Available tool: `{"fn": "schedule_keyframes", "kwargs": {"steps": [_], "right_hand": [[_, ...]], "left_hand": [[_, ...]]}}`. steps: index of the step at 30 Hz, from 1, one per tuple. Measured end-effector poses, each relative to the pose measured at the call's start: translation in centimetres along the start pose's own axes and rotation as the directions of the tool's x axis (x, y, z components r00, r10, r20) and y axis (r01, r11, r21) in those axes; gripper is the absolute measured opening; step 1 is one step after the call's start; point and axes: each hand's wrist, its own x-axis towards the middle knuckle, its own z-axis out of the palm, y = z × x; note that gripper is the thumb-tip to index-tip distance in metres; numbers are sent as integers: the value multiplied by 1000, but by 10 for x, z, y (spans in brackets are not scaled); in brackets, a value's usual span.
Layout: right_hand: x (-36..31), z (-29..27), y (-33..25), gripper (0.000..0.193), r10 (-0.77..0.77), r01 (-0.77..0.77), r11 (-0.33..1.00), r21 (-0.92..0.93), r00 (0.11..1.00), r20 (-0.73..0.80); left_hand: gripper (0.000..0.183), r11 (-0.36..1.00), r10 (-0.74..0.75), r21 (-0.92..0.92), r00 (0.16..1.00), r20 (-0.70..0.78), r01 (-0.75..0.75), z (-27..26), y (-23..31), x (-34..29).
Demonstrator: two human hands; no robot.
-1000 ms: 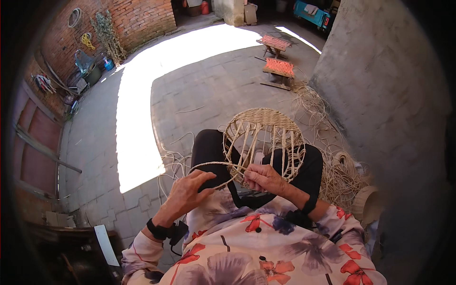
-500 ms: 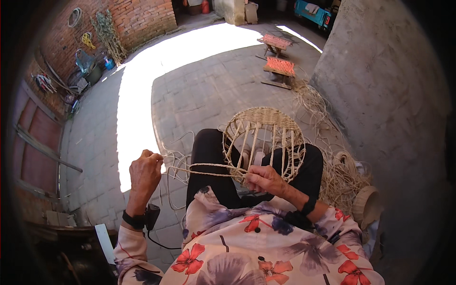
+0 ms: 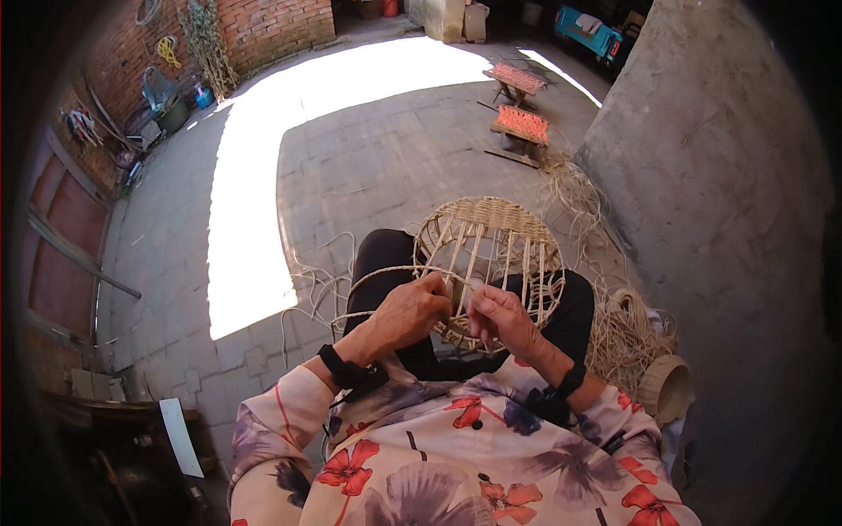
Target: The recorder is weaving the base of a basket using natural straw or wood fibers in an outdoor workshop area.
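Observation:
A round frame woven from straw-coloured cord [image 3: 491, 210] rests on my lap between my knees. Its far side is closely woven, while separate strands cross its middle. My left hand [image 3: 410, 311] is closed at the near left edge, pinching the cord [image 3: 375, 275] that loops out to the left over my knee. Close beside it, my right hand [image 3: 504, 317] is also closed, thumb against fingers, over the near part of the frame. A strand seems to run between the fingertips of both hands. My fingers hide the near rim in part.
A tangled heap of cord [image 3: 627, 337] lies at my right, with a pale round woven piece [image 3: 664, 386] beside it. Two low stools with red woven seats [image 3: 522, 124] stand ahead. A grey wall [image 3: 710, 175] rises on the right. Loose cord [image 3: 320, 280] trails on the paving at left.
My left hand has come in from the far left to the frame, beside my right hand. The cord stretched between the hands has gone slack into a loop. My right hand has shifted slightly up.

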Motion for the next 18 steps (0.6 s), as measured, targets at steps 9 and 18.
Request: {"fn": "schedule_keyframes", "kwargs": {"steps": [9, 18], "right_hand": [[18, -16, -9, 27, 56, -69, 996, -59, 978, -203], [12, -32, -2, 20, -109, -22, 936, -351, 931, -347]], "left_hand": [[7, 991, -72, -114, 997, -41, 66, -1, 7, 2], [35, 700, -305, -395, 749, 588, 595, -17, 6, 45]]}}
